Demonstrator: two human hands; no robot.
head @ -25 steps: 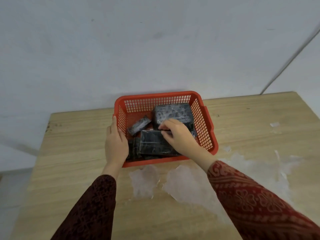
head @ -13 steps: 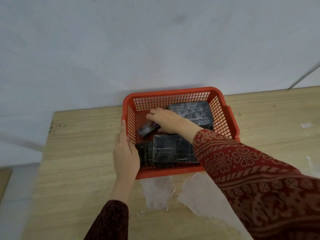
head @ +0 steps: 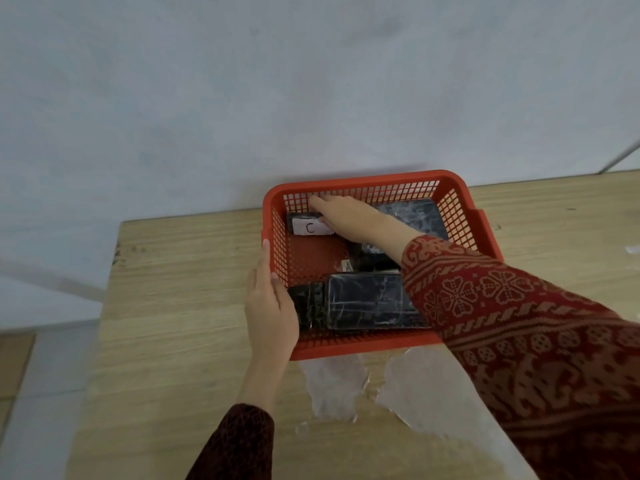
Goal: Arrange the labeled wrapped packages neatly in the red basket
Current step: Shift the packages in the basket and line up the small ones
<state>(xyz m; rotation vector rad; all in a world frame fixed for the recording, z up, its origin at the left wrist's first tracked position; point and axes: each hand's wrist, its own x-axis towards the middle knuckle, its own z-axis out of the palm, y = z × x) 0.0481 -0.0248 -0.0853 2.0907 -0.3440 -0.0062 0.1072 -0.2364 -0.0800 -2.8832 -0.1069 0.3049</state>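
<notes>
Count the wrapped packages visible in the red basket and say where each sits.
5: C-labelled package far-left corner; one far-right; one mid-basket; two near: small, large. Arm may hide more.

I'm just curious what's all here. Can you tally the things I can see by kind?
Red basket: 1
Dark wrapped packages in view: 5, at
Clear plastic scraps near the basket: 2, at
Hands: 2, left, right
Total: 10
</notes>
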